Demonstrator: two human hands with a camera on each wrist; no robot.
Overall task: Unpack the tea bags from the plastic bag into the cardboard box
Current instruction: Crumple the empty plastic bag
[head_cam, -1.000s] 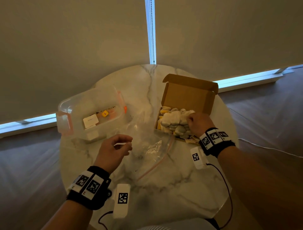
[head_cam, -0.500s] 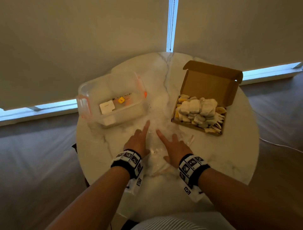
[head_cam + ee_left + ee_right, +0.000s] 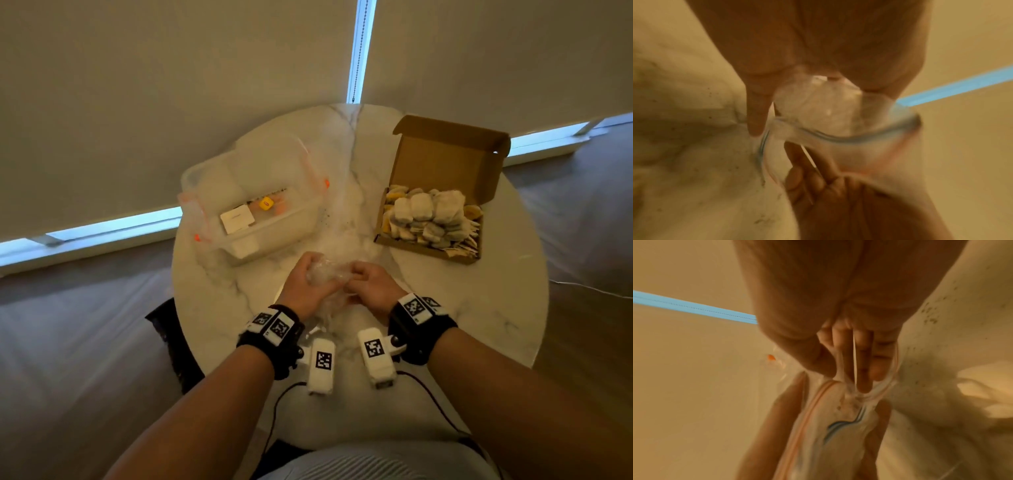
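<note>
Your table (image 3: 445,308) is white marble with thin grey veins, dotted with dark specks near the middle. The cardboard box (image 3: 448,164) is plain brown, and the tea bags (image 3: 428,216) inside it are off-white, with yellow ones at the edges. The plastic bag (image 3: 325,274) you are crumpling is clear, edged with a blue line and a pinkish-red line along its seal. The clear container (image 3: 250,205) has orange clips, a yellow piece and a white card inside. Your wristbands (image 3: 274,329) are black with white panels carrying black square-code patterns. The blinds (image 3: 171,68) are beige.
</note>
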